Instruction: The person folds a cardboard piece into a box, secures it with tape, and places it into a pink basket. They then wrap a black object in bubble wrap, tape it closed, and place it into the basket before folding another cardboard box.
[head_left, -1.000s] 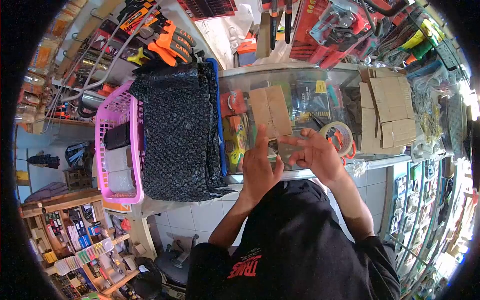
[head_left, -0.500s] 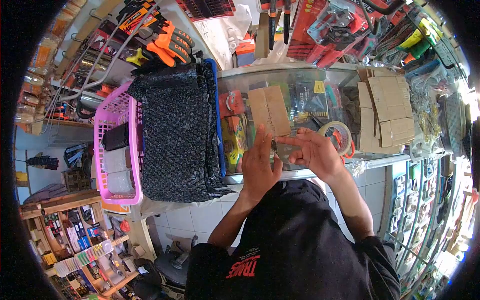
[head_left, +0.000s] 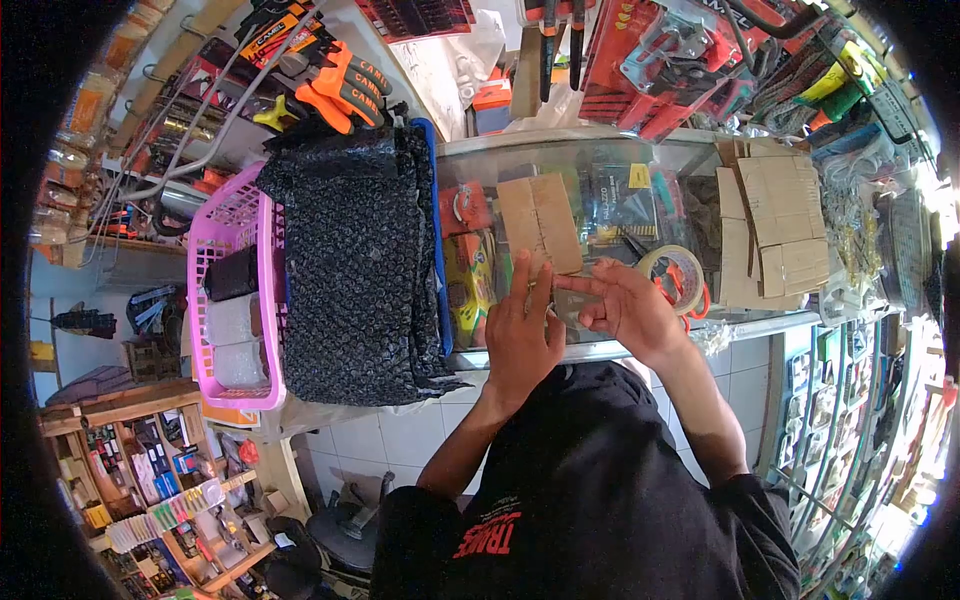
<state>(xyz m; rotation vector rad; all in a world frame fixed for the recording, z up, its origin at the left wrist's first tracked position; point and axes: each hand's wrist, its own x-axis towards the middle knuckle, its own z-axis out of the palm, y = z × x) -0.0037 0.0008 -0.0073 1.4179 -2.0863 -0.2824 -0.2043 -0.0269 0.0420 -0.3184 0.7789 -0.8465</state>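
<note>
A flat piece of brown cardboard (head_left: 541,215) lies on the glass counter. My left hand (head_left: 524,325) reaches its near edge, fingers stretched forward with the tips on the cardboard and the thumb apart. Just right of it is my right hand (head_left: 638,312), its index finger stretched left toward the cardboard's near corner and the other fingers loosely bent. Nothing shows clearly in either hand. A roll of tape (head_left: 694,280) sits right beside my right hand, with orange-handled scissors (head_left: 704,303) partly hidden under it.
Left of the cardboard is a thick stack of black bubble wrap (head_left: 355,270), beside a pink basket (head_left: 277,330) of wrapped packages. Folded cardboard sheets (head_left: 785,225) lie to the right. Packaged tools (head_left: 680,60) hang beyond the counter's far edge.
Both hands stay almost in place, shifting only very slightly at the cardboard's near edge. The other things have not moved.
</note>
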